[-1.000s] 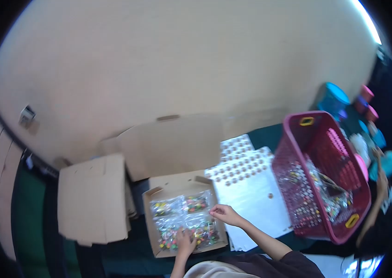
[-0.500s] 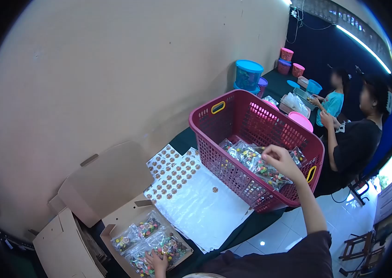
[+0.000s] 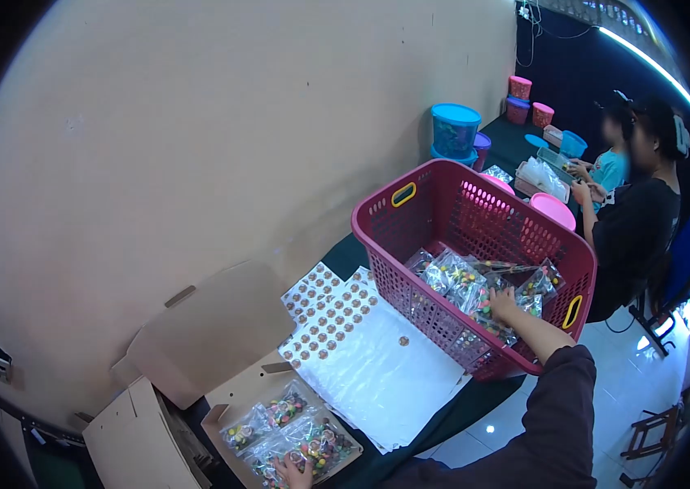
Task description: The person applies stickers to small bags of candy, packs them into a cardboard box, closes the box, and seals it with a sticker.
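My left hand (image 3: 292,474) lies with fingers spread on clear bags of colourful candies (image 3: 312,440) inside an open cardboard box (image 3: 213,424). My right hand (image 3: 505,305) reaches down into a maroon plastic laundry basket (image 3: 394,281). Its fingers are bent round a clear candy bag (image 3: 483,303) among several similar bags; the fingertips are partly hidden in the shiny plastic. Between box and basket lie white sheets (image 3: 381,379) with rows of round brown stickers (image 3: 328,318), mostly toward their far end.
Folded cardboard (image 3: 137,440) stands left of the box, beside the wall. Beyond the basket are blue-lidded tubs (image 3: 455,130), pink lids (image 3: 553,210) and a tray of plastic bags (image 3: 542,179). Two people, one in a black shirt (image 3: 638,216), are at the table's far right side.
My right hand has lowered from above the bags onto them, its fingers now among the plastic. My left hand stays on the boxed bags. The whole view has shifted slightly.
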Action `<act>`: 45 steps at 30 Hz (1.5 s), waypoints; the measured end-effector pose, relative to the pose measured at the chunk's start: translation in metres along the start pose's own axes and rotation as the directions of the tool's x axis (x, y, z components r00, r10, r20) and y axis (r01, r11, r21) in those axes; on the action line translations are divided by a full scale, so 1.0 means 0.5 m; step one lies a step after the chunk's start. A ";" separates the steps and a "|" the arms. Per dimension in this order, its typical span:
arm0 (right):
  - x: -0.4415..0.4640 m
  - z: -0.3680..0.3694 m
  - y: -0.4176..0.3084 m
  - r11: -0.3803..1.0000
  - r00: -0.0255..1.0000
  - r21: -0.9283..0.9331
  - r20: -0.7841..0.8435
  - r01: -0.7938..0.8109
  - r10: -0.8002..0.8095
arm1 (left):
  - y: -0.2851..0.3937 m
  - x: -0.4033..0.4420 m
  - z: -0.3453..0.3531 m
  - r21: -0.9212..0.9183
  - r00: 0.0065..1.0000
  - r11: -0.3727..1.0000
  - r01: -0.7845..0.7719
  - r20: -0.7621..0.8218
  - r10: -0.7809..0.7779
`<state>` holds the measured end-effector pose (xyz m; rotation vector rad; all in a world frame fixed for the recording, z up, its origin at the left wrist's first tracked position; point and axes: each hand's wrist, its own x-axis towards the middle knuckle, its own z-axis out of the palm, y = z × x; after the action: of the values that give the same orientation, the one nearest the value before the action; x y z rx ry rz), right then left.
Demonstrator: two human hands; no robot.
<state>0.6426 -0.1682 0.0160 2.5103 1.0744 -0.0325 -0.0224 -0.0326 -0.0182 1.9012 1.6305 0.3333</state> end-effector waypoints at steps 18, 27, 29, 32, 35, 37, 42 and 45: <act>-0.303 -0.715 -0.130 -0.567 0.839 0.775 -0.484 0.278 -0.250 | 0.145 -0.004 -0.043 -0.398 0.986 0.906 -0.145 0.014 0.164; -0.428 -0.529 -0.404 -0.601 0.651 0.580 -0.153 -0.550 -0.744 | 0.313 -0.037 -0.123 -0.881 0.960 0.462 0.101 0.208 0.188; -0.435 -0.478 -0.465 -0.559 0.580 0.478 -0.120 -0.678 -0.806 | 0.340 -0.048 -0.140 -0.910 0.959 0.397 0.122 0.211 0.189; -0.472 -0.465 -0.523 -0.458 0.481 0.498 -0.091 -0.736 -0.872 | 0.332 -0.050 -0.146 -0.943 0.941 0.279 0.183 0.249 0.227; -0.476 -0.432 -0.596 -0.428 0.423 0.430 -0.114 -0.795 -0.899 | 0.319 -0.055 -0.156 -0.954 0.897 -0.044 0.296 0.262 0.356; -0.483 -0.433 -0.628 -0.484 0.552 0.526 -0.032 -0.700 -0.833 | 0.318 -0.061 -0.170 -0.966 0.921 0.090 0.244 0.259 0.292; -0.491 -0.454 -0.647 -0.510 0.634 0.643 -0.047 -0.572 -0.772 | 0.310 -0.061 -0.174 -0.937 0.965 0.249 0.245 0.261 0.033; -0.492 -0.448 -0.658 -0.406 0.560 0.663 0.025 -0.629 -0.828 | 0.282 -0.056 -0.143 -0.969 0.970 0.052 0.242 0.240 -0.044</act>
<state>0.2093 -0.0493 0.1474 1.9036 0.7969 -3.6658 0.0458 -0.0478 0.1264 0.5638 0.8857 0.9294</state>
